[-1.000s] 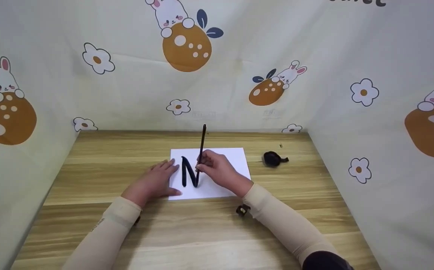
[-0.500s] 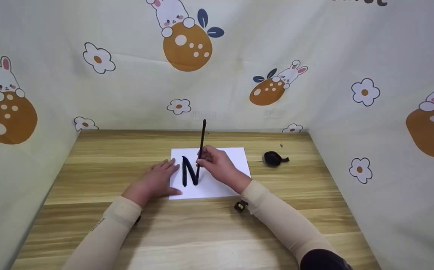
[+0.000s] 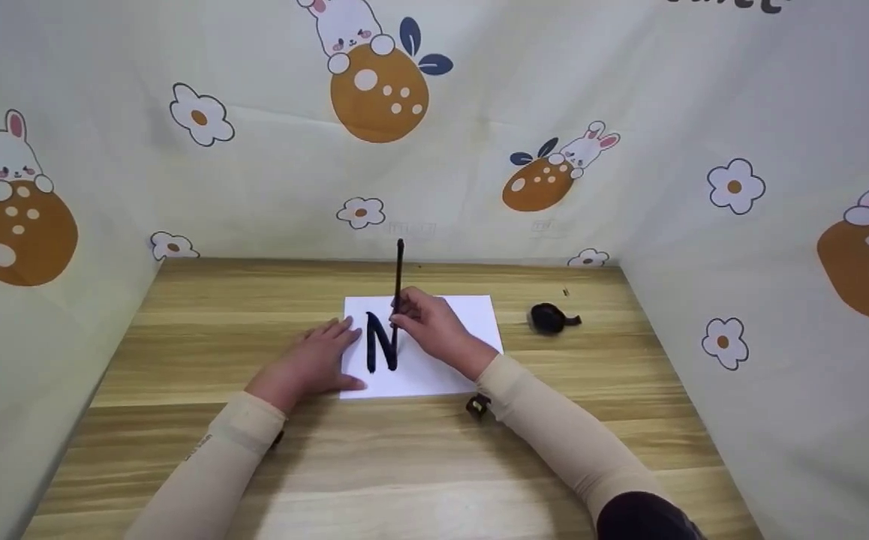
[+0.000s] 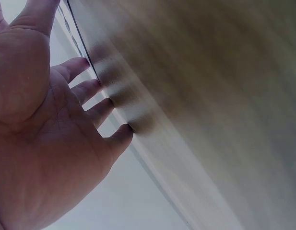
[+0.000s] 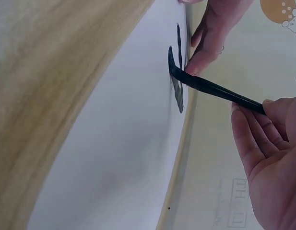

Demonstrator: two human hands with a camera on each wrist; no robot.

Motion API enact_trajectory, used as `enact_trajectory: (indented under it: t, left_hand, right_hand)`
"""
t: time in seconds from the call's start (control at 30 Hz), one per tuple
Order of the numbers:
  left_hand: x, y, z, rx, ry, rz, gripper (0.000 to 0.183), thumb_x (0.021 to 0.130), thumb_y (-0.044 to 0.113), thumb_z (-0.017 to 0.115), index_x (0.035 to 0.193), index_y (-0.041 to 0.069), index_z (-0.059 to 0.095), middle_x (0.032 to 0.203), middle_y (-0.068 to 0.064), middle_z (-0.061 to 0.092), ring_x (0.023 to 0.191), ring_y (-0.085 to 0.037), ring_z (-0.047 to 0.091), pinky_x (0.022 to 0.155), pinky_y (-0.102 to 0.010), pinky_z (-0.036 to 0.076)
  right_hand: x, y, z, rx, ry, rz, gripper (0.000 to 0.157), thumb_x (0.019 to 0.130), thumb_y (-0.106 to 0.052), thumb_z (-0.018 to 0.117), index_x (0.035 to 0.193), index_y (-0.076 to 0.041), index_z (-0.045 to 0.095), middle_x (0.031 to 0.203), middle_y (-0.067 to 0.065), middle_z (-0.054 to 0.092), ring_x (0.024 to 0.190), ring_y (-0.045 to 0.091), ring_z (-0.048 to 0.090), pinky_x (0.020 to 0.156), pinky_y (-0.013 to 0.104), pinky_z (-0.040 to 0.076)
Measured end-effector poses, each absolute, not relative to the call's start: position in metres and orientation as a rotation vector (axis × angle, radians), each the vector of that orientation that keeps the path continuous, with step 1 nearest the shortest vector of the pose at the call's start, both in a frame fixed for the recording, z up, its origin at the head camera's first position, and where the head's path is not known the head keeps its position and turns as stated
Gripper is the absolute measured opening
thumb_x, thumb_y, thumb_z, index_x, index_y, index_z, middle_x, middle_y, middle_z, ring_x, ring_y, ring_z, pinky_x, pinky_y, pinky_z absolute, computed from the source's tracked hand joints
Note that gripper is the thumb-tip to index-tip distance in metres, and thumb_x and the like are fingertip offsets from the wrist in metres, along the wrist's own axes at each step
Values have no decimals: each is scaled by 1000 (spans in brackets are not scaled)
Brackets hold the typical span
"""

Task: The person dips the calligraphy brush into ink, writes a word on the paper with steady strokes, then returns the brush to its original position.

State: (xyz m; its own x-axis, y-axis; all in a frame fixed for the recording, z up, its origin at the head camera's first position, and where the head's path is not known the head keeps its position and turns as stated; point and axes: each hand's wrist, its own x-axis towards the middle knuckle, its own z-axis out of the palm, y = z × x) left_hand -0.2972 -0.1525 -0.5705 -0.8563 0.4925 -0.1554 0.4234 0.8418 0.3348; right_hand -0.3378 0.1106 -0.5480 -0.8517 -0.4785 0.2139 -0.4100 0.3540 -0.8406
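Right hand (image 3: 438, 330): we record fingers and thumb pinching one brush (image 3: 399, 270), nearly upright, its bent tip touching the one white sheet (image 3: 434, 379). Left hand (image 3: 311, 361): fingers straight and somewhat apart, resting on the sheet's left edge, thumb by its near left corner.

On the sheet we count two plain black strokes (image 3: 371, 345), one upright, one slanting, joined at the top; the brush stands at the slant's low end. We cannot tell whether a third runs behind it. In the head view the right hand hides part of the sheet.

The sheet lies nearer the back edge of the tabletop (image 3: 202, 322) than the front. Between it and the right edge: one black dish (image 3: 547, 319). Towards the back right corner: one small dark bit (image 3: 566, 292).

Beyond, a printed cloth (image 3: 277, 172): four rabbits, six flowers.
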Motion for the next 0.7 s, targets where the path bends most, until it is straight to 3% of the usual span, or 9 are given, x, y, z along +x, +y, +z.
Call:
enact_trajectory:
  t: [0.33, 0.57, 0.7]
  left_hand:
    - [-297, -152, -571, 714, 2790, 451, 105, 93, 60, 84, 167, -1, 43, 178, -25, 31, 163, -50, 27, 124, -77, 28]
    - [-298, -153, -572, 718, 2791, 456, 105, 93, 61, 84, 167, -1, 43, 178, -25, 31, 163, -51, 27, 125, -76, 27]
    - [-298, -153, -572, 713, 2787, 461, 105, 93, 61, 84, 168, -1, 43, 178, -25, 30, 164, -51, 26, 126, -76, 26]
  right_hand:
    - [-353, 106, -550, -850, 2494, -1596, 11, 106, 0, 72, 117, 1, 69, 105, 12, 77, 101, 23, 78, 93, 31, 64]
    - [-361, 104, -550, -794, 2577, -1521, 10, 108, -7, 72, 117, -6, 71, 103, 3, 77, 99, 15, 77, 91, 30, 63]
    - [-365, 103, -549, -780, 2587, -1507, 11, 108, -8, 72, 119, -4, 71, 104, 3, 77, 100, 15, 77, 92, 30, 63]
